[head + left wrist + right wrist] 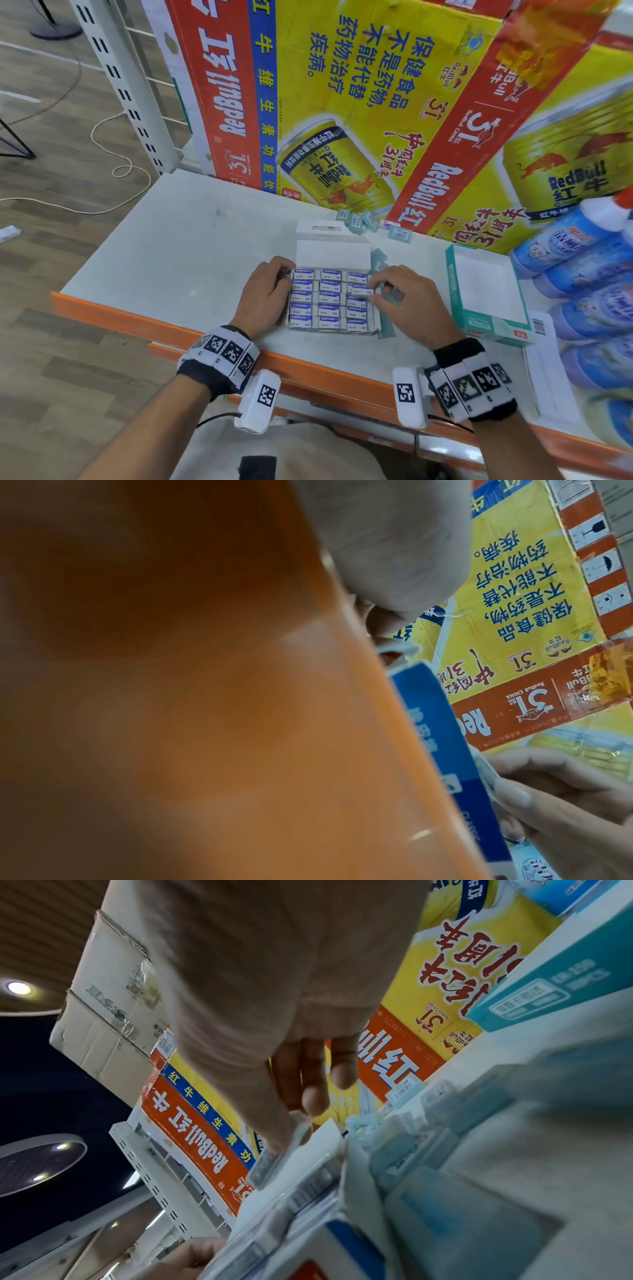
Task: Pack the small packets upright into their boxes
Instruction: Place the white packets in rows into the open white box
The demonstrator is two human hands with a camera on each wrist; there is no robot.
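An open white-and-blue eraser box (333,251) lies in the middle of the shelf, with rows of upright blue-and-white packets (328,310) in it. My left hand (286,275) grips the box's left edge, thumb on the top-left packets. My right hand (371,288) pinches one packet (362,292) over the box's right column; the right wrist view shows that packet (270,1161) between thumb and fingers (315,1096). Loose teal packets (390,295) lie against the box's right side under that hand. The left wrist view shows the box's blue side (441,750).
An empty teal box (486,291) stands open to the right, a paper slip (544,359) in front of it. More teal packets (358,219) lie at the back by the RedBull cartons (342,102). Blue bottles (596,291) crowd the far right. The orange shelf edge (137,323) runs along the front.
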